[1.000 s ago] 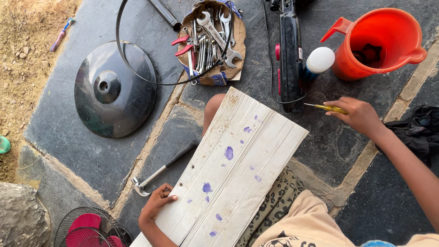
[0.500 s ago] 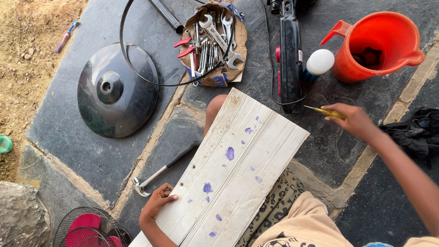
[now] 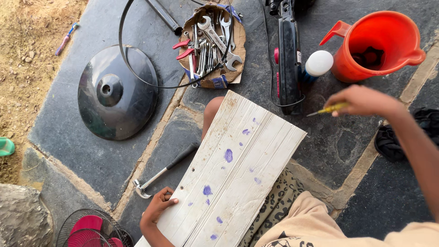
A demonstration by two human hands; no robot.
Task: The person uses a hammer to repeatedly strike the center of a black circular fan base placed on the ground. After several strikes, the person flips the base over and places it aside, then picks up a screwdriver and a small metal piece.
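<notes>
Head view. A white grooved board (image 3: 231,176) with purple spots lies slantwise across the person's lap and knee. The left hand (image 3: 157,206) rests at the board's lower left edge, fingers curled against that edge. The right hand (image 3: 361,100), beyond the board's upper right corner, pinches a yellow-handled screwdriver (image 3: 327,110) between closed fingers, tip pointing toward the board. A claw hammer (image 3: 164,169) lies on the stone floor (image 3: 91,164) just left of the board. Above the board: a cardboard tray of wrenches (image 3: 212,43), a black tool body (image 3: 289,59), a white-capped bottle (image 3: 318,64), and an orange jug (image 3: 379,43). A black domed base (image 3: 116,91) sits well left.
</notes>
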